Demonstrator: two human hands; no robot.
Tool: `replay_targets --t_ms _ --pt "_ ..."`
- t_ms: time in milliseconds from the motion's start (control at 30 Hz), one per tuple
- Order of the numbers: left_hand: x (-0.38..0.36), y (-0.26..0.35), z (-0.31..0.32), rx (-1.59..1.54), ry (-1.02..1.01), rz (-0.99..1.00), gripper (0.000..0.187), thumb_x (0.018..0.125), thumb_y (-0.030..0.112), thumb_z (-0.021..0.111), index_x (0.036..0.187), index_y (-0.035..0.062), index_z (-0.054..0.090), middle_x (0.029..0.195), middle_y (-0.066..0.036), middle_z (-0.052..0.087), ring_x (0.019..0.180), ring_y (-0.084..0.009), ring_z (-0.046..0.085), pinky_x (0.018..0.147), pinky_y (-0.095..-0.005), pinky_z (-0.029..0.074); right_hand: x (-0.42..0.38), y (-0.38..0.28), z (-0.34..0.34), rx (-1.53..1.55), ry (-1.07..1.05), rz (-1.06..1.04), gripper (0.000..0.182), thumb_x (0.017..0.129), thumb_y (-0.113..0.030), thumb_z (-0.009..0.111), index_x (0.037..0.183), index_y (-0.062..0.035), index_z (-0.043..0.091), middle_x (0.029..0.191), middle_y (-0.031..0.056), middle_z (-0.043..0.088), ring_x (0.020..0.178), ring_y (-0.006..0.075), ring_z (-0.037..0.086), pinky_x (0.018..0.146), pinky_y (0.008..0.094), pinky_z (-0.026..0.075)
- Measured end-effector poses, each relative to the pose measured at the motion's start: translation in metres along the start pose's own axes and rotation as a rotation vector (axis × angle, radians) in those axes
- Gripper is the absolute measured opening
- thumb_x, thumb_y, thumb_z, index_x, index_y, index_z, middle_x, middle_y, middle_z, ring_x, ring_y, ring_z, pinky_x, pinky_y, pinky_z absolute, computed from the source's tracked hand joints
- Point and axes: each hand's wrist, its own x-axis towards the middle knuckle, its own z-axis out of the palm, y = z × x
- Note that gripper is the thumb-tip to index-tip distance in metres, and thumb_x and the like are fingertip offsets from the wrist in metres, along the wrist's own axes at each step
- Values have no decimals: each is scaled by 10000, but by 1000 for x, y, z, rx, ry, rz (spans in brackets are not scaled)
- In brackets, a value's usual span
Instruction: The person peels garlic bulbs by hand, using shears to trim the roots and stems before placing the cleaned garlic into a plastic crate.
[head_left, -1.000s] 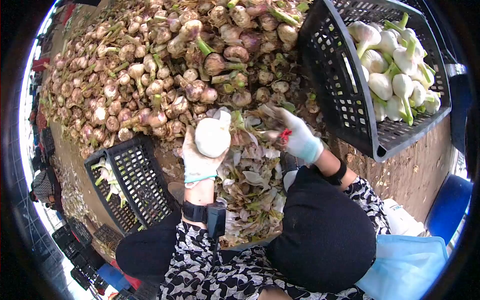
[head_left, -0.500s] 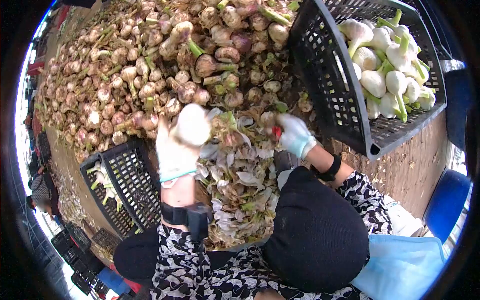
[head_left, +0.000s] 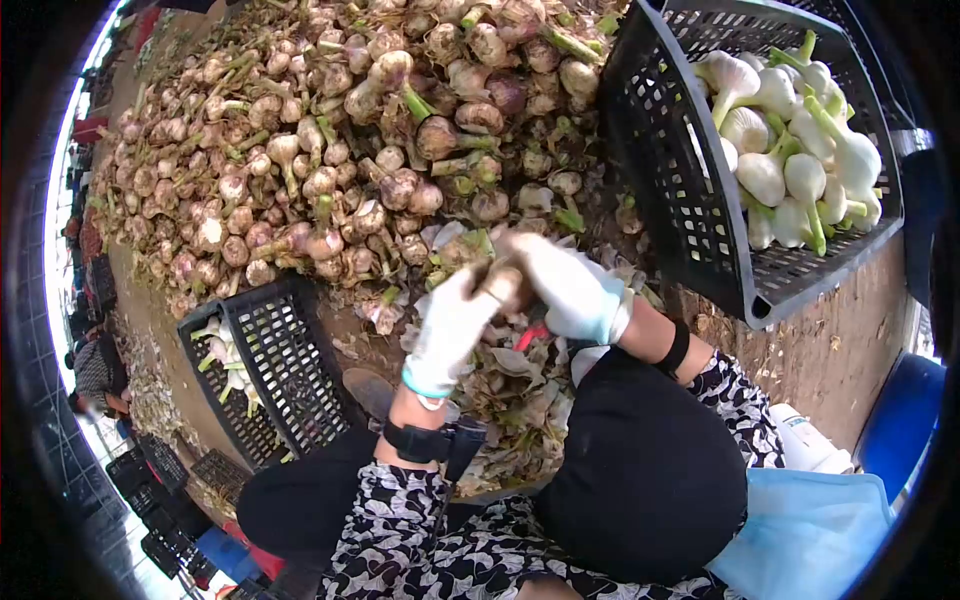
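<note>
Both my hands wear white gloves and meet in the middle of the view. My left hand (head_left: 452,325) has its fingers wrapped round a brownish garlic bulb (head_left: 503,284). My right hand (head_left: 566,287) lies against the same bulb from the right, blurred by motion, its fingertips partly hidden. A red-handled tool (head_left: 531,337) shows just under my right hand; its blade cannot be made out. Loose peeled skins (head_left: 520,385) lie below my hands. Behind them rises a large heap of unpeeled garlic (head_left: 300,160).
A black crate (head_left: 745,290) with clean white garlic (head_left: 762,178) stands at the right. A smaller black crate (head_left: 290,350) with some garlic is at the left. My knee (head_left: 650,460), a light blue cloth (head_left: 810,530) and a blue barrel (head_left: 898,415) are nearer. Another person (head_left: 98,375) is far left.
The white bulb at my left hand is gone from it, and another white bulb lies on top in the right crate. My hands have come together around a brownish bulb.
</note>
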Motion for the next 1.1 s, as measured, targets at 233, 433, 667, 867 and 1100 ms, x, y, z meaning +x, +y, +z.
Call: replay_targets --t_ms 233,433,667,867,1100 --pt "1 9 -7 -519 70 -41 322 872 239 580 1062 -21 578 868 -63 622 698 -166 583 681 -280 499 13 0 -7 322 360 540 521 801 -103 640 1248 47 419 1113 191 562 937 209 614 841 322 496" --pt "1 -6 15 -198 275 227 607 731 106 734 1225 -84 436 1137 -155 550 1026 -200 539 927 -315 428 16 -6 -1 1085 52 795 367 938 -328 493 1094 -11 593 889 63 601 722 89 581 649 239 527" --pt "-6 -13 19 97 411 467 776 666 95 789 1291 -81 363 1182 -134 517 1035 -180 527 914 -311 449 31 -10 14 895 299 334 282 884 -234 596 1014 17 604 853 32 646 767 90 559 689 270 472" --pt "-10 -12 18 198 471 552 818 584 274 859 1215 -62 463 1118 -169 581 1009 -229 574 888 -325 463 18 -1 10 1012 279 271 377 787 -288 708 978 4 566 820 -1 598 742 67 507 664 235 441" --pt "-10 -6 23 169 531 565 645 702 357 779 1159 -14 514 941 -93 622 876 -212 606 784 -296 501 13 9 20 933 237 257 302 789 -223 672 951 14 582 810 0 596 736 55 496 648 252 445"
